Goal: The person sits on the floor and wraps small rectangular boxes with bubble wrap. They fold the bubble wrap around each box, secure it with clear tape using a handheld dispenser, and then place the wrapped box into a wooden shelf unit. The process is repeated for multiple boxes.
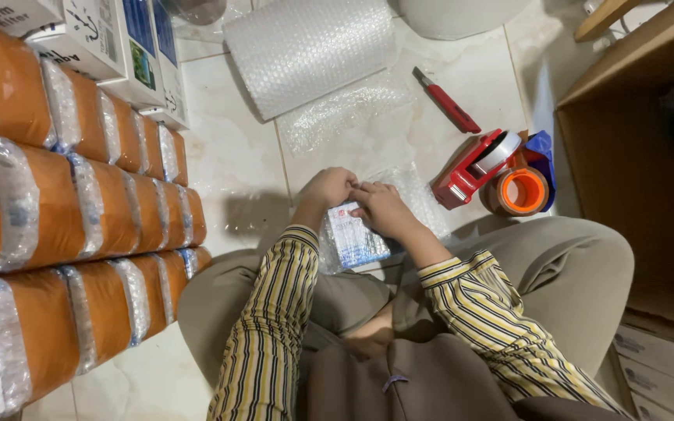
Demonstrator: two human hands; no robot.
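- Small white-and-blue box (355,236), partly wrapped in bubble wrap sheet (415,195), lies on tiled floor (228,156) just in front of seated person's crossed legs.
- Left hand (328,187) curled over box's far edge, fingers bent onto the wrap; right hand (382,209) pressed flat on top of box & wrap, touching left hand.
- Both sleeves striped yellow/dark.
- Just right of hands: red tape dispenser (473,168) w/ orange tape roll (520,191) beside it.
- Red utility knife (446,100) farther out on floor.
- Bubble wrap roll (310,51) at top centre, loose end spread toward hands.
- Left side: rows of orange taped parcels (79,218), stacked close.
- Right: open cardboard box (633,156).
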